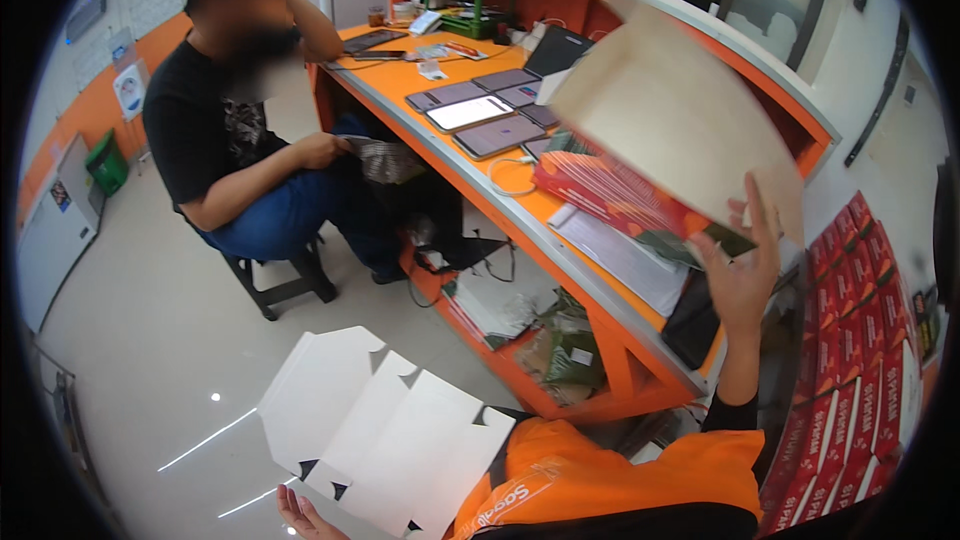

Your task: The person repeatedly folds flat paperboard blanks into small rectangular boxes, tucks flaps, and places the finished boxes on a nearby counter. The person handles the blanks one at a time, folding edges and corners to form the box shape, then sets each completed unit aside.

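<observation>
My right hand (745,265) is raised over the desk's near end, its thumb and fingers at the lower edge of a large tan cardboard sheet (670,90). The sheet is tilted up and blurred by motion. Just below it lies a stack of red printed flat cartons (610,185). Across my lap rests an unfolded white carton (400,430) with creases and small cut notches along its sides. At the bottom edge, my left hand (308,518) is partly in view beside this carton, fingers apart and holding nothing.
An orange desk (385,70) bears several phones or tablets (470,113), papers (630,260) and a green rack (465,0). A person (250,120) sits on a dark stool at the left. Stacked red boxes (850,360) stand at my right. Bagged items (570,350) lie beneath the desk.
</observation>
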Action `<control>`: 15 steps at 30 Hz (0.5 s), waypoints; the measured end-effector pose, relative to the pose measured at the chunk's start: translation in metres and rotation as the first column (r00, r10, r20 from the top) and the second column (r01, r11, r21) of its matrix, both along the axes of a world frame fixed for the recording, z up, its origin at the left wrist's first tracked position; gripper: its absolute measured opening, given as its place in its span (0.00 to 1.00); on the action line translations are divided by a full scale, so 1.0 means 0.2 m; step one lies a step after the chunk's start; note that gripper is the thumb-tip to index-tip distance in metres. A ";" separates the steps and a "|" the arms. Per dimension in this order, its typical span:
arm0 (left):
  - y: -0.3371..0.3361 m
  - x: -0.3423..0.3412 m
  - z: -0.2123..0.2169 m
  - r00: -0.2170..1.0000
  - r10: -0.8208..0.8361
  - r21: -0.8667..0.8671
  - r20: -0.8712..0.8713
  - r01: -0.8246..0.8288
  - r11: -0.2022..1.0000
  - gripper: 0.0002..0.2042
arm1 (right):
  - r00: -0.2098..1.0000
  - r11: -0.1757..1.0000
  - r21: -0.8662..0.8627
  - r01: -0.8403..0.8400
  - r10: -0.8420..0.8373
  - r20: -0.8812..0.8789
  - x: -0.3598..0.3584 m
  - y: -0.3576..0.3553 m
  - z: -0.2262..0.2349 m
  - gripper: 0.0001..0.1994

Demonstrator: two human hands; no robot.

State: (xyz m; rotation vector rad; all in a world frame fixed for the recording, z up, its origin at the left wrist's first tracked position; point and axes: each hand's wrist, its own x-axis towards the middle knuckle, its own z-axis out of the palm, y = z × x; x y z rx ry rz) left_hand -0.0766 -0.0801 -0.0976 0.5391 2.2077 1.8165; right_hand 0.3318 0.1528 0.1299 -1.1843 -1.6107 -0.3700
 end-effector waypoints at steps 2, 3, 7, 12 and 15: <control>-0.01 0.00 -0.04 1.000 -0.012 -0.004 0.010 0.012 1.000 0.19 | 0.978 0.988 0.050 0.146 -0.152 0.144 0.11 0.01 0.07 0.37; -0.01 0.00 -0.05 1.000 -0.009 -0.021 0.013 0.009 1.000 0.20 | 0.986 0.990 -0.021 0.137 -0.134 0.102 0.16 0.02 0.10 0.37; 0.03 0.02 -0.01 0.998 -0.039 -0.043 0.046 0.041 0.998 0.20 | 0.995 0.966 -0.238 0.097 -0.101 -0.004 0.29 0.10 0.11 0.35; 0.03 0.01 -0.03 0.995 -0.072 -0.024 0.075 0.074 0.997 0.20 | 1.000 0.967 -0.253 0.004 -0.011 -0.028 0.48 0.11 0.10 0.33; 0.03 -0.01 -0.06 0.983 -0.020 0.018 0.185 0.017 1.000 0.22 | 0.990 0.898 -0.432 -0.078 0.017 -0.143 0.53 0.05 0.10 0.33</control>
